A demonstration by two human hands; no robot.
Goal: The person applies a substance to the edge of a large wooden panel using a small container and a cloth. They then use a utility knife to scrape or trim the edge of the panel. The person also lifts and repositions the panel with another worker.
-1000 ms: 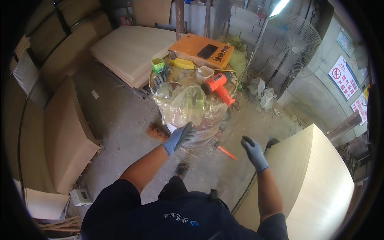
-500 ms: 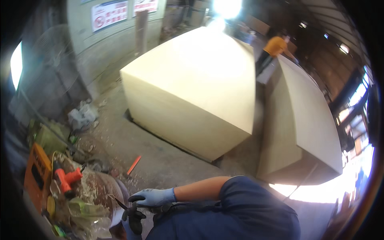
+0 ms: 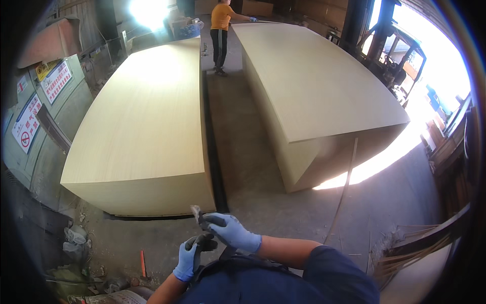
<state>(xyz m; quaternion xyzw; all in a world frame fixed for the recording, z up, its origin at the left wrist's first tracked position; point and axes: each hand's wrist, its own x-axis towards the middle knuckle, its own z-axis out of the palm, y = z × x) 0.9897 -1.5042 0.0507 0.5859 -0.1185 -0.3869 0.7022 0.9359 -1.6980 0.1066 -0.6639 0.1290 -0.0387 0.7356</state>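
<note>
Grey floor (image 3: pixel 273 220) runs up to a pale board stack (image 3: pixel 142 121) while my right grip (image 3: pixel 230 232) is clamped on a small tool (image 3: pixel 196 212) out before me, best held firmly, tip clear of my left grip (image 3: pixel 191 252), whose hold I cannot tell.

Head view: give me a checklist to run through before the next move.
1. Both hands gloved: ok; left hand and right hand are covered.
2. Small tool secured: ok; the right hand grips it.
3. Tool's edge condition: cannot tell; too small.
4. Gap between left board stack and right board stack free of people: not ok; a person in a yellow shirt stands toward its far end.
5. Floor free of loose items: not ok; an orange-red strip lies there.
</note>
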